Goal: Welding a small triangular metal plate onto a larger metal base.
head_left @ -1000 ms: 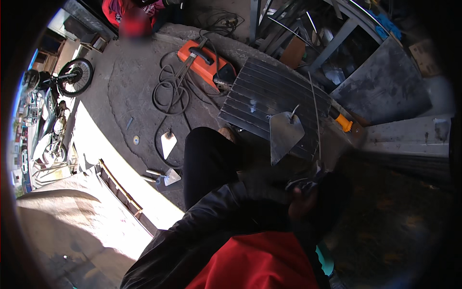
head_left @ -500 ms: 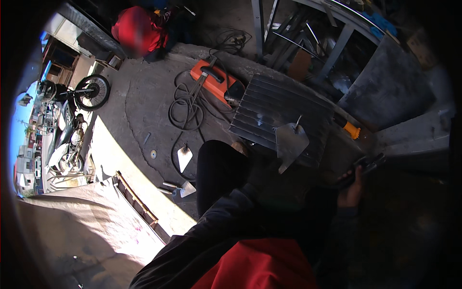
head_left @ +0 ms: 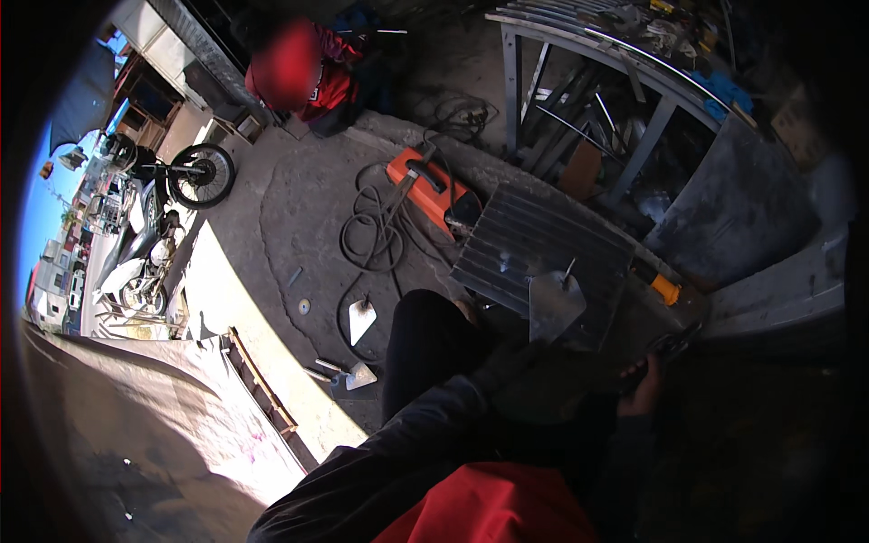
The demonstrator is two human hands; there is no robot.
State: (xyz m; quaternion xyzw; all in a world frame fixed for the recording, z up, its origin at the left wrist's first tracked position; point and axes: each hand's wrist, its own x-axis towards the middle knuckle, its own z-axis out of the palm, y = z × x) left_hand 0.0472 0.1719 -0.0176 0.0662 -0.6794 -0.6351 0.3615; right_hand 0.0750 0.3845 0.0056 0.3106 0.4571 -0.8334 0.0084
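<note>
My left hand (head_left: 509, 364), dark and deep in shadow, is beside the lower tip of a grey trowel blade (head_left: 554, 309). Its fingers do not show clearly, so whether it grips the blade is hidden. A thin metal pin rises from the blade, which lies over a dark ribbed metal sheet (head_left: 516, 240). On the right, my right hand (head_left: 641, 391) is closed around a dark hand tool (head_left: 670, 344); shadow hides the tool's kind. Two more trowel blades rest on the ground to the left, one pale (head_left: 361, 320) and another (head_left: 360, 376) near my knee.
An orange machine (head_left: 425, 188) with coiled cable (head_left: 367, 244) stands beyond the sheet. A yellow-ended tool (head_left: 665, 290) lies at its right. A person in red (head_left: 312, 77) crouches at the back. A metal frame (head_left: 588, 41) stands far right; a motorcycle (head_left: 149, 226) is left.
The view has shifted, so the scene sits further right and lower. My right hand and its tool have come closer to the ribbed sheet. The trowel blade lies turned slightly differently.
</note>
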